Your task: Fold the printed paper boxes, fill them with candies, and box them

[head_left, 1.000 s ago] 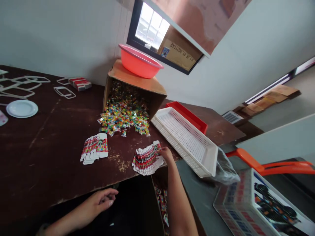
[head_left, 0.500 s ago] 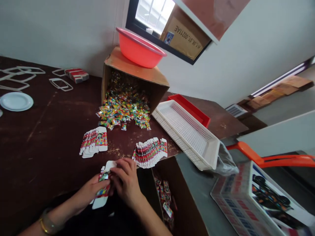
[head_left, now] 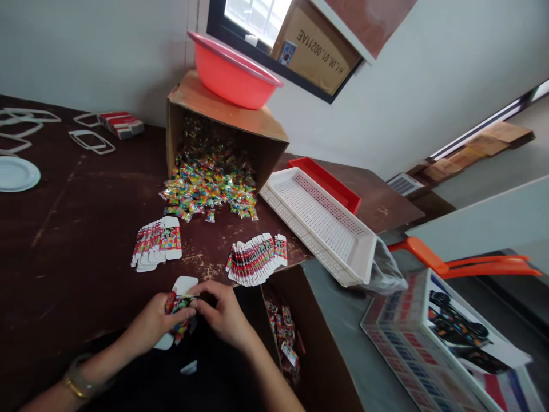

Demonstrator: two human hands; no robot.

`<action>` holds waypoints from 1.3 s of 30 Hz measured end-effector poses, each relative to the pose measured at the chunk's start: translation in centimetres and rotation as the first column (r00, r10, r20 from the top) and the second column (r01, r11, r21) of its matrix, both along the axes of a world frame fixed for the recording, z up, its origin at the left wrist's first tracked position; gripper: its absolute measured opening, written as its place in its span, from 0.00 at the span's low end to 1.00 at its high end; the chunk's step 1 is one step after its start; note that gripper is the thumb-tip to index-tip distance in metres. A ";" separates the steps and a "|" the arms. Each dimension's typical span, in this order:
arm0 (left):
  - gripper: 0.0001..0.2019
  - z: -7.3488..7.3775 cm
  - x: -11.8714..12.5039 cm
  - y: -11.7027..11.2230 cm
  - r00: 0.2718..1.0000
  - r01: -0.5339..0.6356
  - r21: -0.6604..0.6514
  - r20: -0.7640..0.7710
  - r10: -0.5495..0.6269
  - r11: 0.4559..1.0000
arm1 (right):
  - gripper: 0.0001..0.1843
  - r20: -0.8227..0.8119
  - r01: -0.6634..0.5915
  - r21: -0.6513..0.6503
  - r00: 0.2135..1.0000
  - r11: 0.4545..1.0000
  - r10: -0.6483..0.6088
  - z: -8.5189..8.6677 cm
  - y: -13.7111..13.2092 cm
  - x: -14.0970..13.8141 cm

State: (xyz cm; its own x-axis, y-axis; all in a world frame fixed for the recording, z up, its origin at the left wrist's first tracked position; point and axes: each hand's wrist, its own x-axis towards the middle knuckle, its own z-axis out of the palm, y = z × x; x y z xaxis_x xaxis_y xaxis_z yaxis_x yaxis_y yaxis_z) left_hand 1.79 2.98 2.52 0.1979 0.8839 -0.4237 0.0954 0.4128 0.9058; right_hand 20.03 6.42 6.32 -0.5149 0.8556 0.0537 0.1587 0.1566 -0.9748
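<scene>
My left hand grips a small printed carton with white end flaps, its thumb across the front. Fingertips of my right hand are pinched together at the carton's right edge; exactly what they pinch is partly hidden. Just beyond, two fanned stacks of the same flat cartons lie on the dark table: a left stack and a right stack. Behind them, small clear packets of colourful candy spill from a cardboard box lying on its side.
A pink basin rests on the cardboard box. To the right are a white perforated tray, a red tray and an orange-handled container. An open carton box below holds printed packs. A white plate lies far left.
My right hand's fingers, spread over the carton before, are now drawn into a pinch at its edge. The carton has tilted in my left hand. The view has shifted slightly.
</scene>
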 end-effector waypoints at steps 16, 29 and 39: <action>0.12 0.4 0.1 -5.5 0.990 0.141 0.194 -0.055 -0.133 0.971 | 0.22 -0.325 -0.219 -0.886 0.922 0.408 -0.211 -6.2 -5.1 1.1; 0.23 -1.5 -1.5 -6.4 0.762 0.017 -0.421 0.593 0.261 0.907 | 0.14 -0.059 -0.056 -0.290 0.997 0.955 0.041 -1.8 -4.9 -1.6; 0.36 -3.3 -4.5 -6.9 0.938 0.067 -0.030 0.341 -0.053 0.997 | 0.08 0.332 -0.523 0.346 0.845 0.779 0.419 -1.7 0.3 -1.4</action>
State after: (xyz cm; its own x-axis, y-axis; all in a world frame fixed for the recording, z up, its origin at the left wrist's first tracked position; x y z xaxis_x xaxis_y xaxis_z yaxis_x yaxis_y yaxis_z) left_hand -2.73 -3.89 -0.75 0.3887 0.8495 -0.3567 -0.1897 0.4527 0.8713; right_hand 18.60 6.75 4.64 -0.8883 0.4259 0.1721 0.1633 0.6430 -0.7482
